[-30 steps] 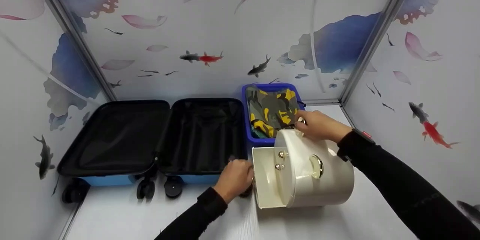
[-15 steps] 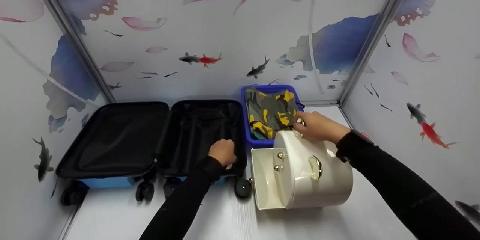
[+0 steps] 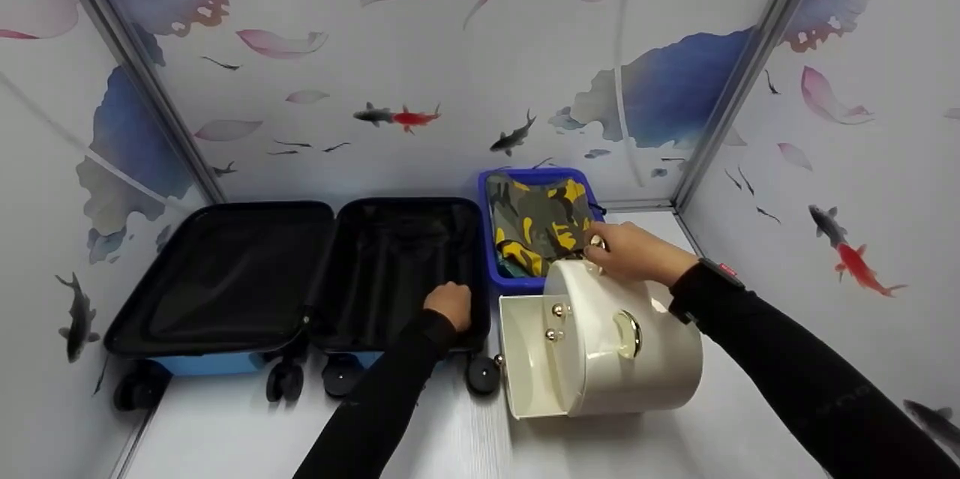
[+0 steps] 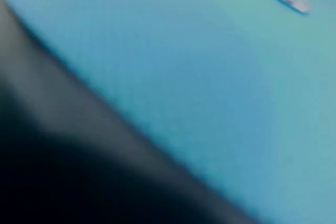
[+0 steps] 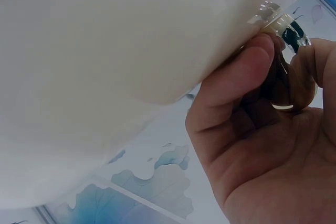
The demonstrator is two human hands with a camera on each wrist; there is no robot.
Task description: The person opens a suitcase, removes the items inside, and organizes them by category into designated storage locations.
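In the head view my left hand (image 3: pixel 448 305) reaches into the right half of the open black-lined suitcase (image 3: pixel 390 261), near its front rim. Its fingers point down and away, hidden behind the back of the hand; I cannot tell whether they hold anything. The left wrist view is filled by the blue shell (image 4: pixel 199 87) and dark rim of the suitcase. My right hand (image 3: pixel 630 250) grips the gold handle (image 3: pixel 598 242) of a rounded cream makeup organizer (image 3: pixel 637 359). The organizer's drawer (image 3: pixel 529 359) is pulled out leftward. In the right wrist view, curled fingers (image 5: pixel 236 77) wrap that handle.
Behind the organizer a blue basket (image 3: pixel 484 239) bears camouflage cloth (image 3: pixel 536 217) in grey, green and yellow. The suitcase's left half (image 3: pixel 232 276) lies open against the left wall. Black wheels (image 3: pixel 482 375) stick out at the front. Printed white walls (image 3: pixel 450 52) enclose the table.
My left hand has gone from the front of the organizer's drawer, left and slightly up, into the right suitcase half. My right hand stays on the handle, and the organizer has hardly moved.
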